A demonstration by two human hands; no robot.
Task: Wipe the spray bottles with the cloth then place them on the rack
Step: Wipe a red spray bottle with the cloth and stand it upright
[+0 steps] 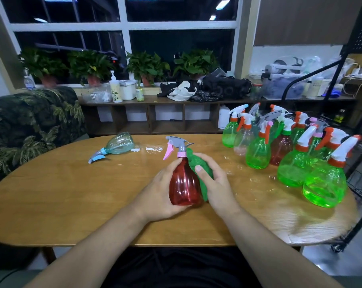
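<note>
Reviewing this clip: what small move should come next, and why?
Probably rub the folded green cloth down the translucent red plastic spray bottle: the right hand holds the cloth against its side, and the left hand grips its body.

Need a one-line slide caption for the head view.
Left hand holds a red spray bottle upright while the right hand holds a green cloth against its side.

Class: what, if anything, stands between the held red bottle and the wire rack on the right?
A cluster of upright spray bottles, mostly green, crowds the table's right end between the red bottle and the rack.
</note>
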